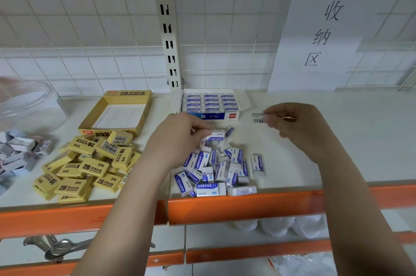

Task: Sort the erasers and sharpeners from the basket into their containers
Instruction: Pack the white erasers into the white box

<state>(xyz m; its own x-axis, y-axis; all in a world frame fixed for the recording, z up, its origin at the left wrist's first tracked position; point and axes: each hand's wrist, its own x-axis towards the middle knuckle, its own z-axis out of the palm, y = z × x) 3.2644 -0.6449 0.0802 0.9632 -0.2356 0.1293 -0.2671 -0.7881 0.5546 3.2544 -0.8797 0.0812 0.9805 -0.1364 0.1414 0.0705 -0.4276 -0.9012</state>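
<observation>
right hand pinches a white eraser; left hand grips another eraser.

I'm seeing the clear jar getting cut off by the left edge, w/ a pink blur above it I can't make out. The little grey-white things under it are looking blurry and are running off the edge too; can't tell what they are. My left hand is covering part of the white eraser pile, and its fingertips are blurring. My right hand is hiding most of the small eraser it's pinching; only the barcode end is showing. Shiny metal things below the shelf are sitting half hidden.
</observation>
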